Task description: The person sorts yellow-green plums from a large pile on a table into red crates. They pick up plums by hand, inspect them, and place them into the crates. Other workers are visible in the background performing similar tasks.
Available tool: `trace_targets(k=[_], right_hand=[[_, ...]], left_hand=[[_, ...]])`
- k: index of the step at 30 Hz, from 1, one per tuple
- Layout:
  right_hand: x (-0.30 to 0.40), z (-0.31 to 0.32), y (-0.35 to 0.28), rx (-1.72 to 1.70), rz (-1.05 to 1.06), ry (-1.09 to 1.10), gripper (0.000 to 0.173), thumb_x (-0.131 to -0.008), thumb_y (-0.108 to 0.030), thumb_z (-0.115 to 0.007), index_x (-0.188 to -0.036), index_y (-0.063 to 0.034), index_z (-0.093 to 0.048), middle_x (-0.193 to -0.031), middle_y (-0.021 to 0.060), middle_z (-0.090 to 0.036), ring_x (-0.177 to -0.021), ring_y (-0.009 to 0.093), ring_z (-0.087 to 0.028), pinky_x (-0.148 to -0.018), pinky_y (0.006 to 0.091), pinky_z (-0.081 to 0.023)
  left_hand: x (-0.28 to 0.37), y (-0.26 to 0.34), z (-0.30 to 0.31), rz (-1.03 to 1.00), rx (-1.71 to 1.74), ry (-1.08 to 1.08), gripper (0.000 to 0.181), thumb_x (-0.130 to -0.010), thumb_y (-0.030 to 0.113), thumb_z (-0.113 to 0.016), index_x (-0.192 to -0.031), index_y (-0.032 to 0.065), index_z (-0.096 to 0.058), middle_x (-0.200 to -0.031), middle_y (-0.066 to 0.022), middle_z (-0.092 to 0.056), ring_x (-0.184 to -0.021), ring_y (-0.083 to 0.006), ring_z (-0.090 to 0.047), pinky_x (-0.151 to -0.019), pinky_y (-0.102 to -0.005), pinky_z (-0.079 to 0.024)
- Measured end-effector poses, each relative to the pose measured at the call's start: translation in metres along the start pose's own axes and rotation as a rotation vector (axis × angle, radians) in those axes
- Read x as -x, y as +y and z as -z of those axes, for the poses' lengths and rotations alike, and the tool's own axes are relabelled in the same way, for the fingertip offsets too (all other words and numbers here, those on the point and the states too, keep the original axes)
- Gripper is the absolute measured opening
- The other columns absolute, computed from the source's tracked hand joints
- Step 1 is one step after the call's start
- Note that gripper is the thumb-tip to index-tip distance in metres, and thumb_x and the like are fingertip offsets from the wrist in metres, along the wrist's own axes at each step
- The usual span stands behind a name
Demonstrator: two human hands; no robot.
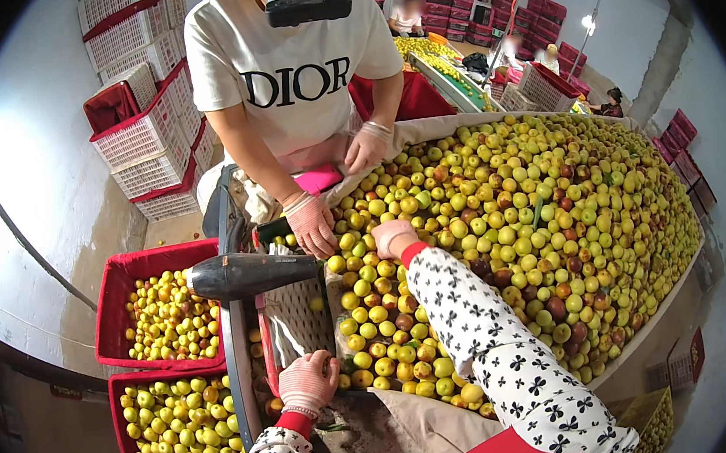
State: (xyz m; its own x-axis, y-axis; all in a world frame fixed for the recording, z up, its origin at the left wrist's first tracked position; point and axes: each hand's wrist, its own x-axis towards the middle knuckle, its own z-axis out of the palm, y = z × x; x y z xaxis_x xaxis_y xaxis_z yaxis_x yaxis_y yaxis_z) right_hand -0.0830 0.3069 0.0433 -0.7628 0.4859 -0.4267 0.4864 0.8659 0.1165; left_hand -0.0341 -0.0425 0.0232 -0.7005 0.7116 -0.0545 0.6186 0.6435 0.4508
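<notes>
A large heap of yellow-green and reddish jujubes fills the cloth-lined sorting table. My right hand, in a striped knit glove, rests on the near left part of the heap; its fingers are turned away, so what it holds is hidden. At the lower left edge of the heap is my left hand, in the same kind of glove, with its fingers curled around a dark reddish fruit that shows only in part. A black hair dryer lies between the two red-lined crates and the heap.
Across the table a co-worker's gloved hands touch the fruit and cloth. Red-lined crates of jujubes stand at the left, one nearer. White plastic crates are stacked behind. Other people sit by a conveyor at the back.
</notes>
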Motion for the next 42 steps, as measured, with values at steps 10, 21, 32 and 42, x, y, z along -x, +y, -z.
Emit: trace_targets(k=[10, 21, 32, 42], right_hand=[[0.109, -0.058, -0.037, -0.445, 0.241, 0.08, 0.04, -0.084, -0.027, -0.063, -0.122, -0.0145, -0.063, -0.112, 0.0176, -0.069, -0.105, 0.038, -0.065, -0.094, 0.0444, -0.051], [0.141, -0.042, 0.081, -0.614, -0.067, 0.586, 0.035, -0.09, -0.024, -0.065, -0.124, -0.0176, -0.06, -0.12, 0.0143, -0.064, -0.107, 0.033, -0.063, -0.094, 0.0432, -0.051], [0.134, -0.099, -0.017, -0.325, 0.216, 0.463, 0.031, -0.088, -0.01, -0.057, -0.118, -0.0151, -0.062, -0.122, 0.0121, -0.062, -0.116, 0.035, -0.056, -0.103, 0.0418, -0.046], [0.235, -0.08, 0.026, -1.331, 0.351, 0.714, 0.037, -0.089, -0.008, -0.065, -0.125, -0.0117, -0.059, -0.1, 0.0071, -0.062, -0.069, 0.013, -0.066, -0.058, 0.0242, -0.059]], left_hand=[[-0.002, 0.003, -0.007, -0.022, -0.012, 0.043, 0.027, -0.091, 0.037, -0.059, -0.098, 0.0149, -0.071, -0.087, -0.0106, -0.072, -0.083, -0.0309, -0.069, -0.074, -0.0445, -0.055], [-0.001, 0.006, -0.002, 0.009, -0.035, -0.022, 0.027, -0.092, 0.037, -0.057, -0.098, 0.0153, -0.072, -0.09, -0.012, -0.071, -0.085, -0.0324, -0.069, -0.076, -0.0448, -0.054], [0.0, 0.001, -0.004, -0.002, -0.025, -0.001, 0.025, -0.091, 0.036, -0.058, -0.099, 0.0158, -0.071, -0.089, -0.0108, -0.071, -0.085, -0.0316, -0.069, -0.076, -0.0444, -0.054], [0.002, 0.006, -0.018, -0.26, 0.136, 0.122, 0.024, -0.088, 0.032, -0.064, -0.104, 0.0164, -0.07, -0.098, -0.0081, -0.071, -0.089, -0.0299, -0.069, -0.076, -0.0415, -0.055]])
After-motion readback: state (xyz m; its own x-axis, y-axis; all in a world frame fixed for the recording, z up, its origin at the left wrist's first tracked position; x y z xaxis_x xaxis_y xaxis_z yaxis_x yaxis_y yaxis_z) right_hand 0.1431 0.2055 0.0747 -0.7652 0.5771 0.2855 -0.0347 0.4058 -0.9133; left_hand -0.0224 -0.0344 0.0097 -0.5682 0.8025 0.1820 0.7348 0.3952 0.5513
